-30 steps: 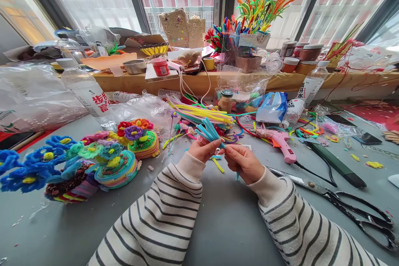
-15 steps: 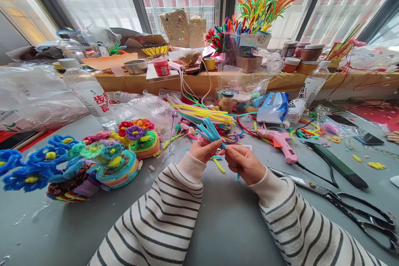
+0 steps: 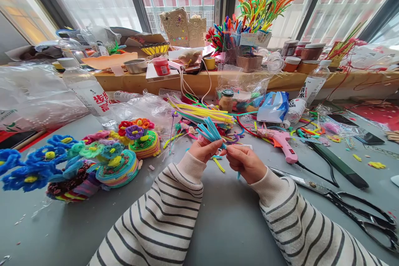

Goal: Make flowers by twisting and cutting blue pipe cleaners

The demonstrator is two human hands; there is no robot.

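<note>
A bundle of light blue pipe cleaners fans out upward from the fingers of my left hand, which is closed around its lower part. My right hand pinches a blue pipe cleaner at the base of the bundle, touching the left fingertips. One blue end hangs below the right hand. Just beneath the hands, a short yellow pipe cleaner piece lies on the grey table. Behind them is a loose pile of yellow, pink and green pipe cleaners.
Pipe-cleaner flowers and round decorated pieces stand at left. A pink glue gun and large black-handled scissors lie at right. Behind are a small jar, water bottles and a crowded wooden ledge.
My right hand has shifted very slightly. Both hands keep their hold on the blue pipe cleaners, and all else looks the same.
</note>
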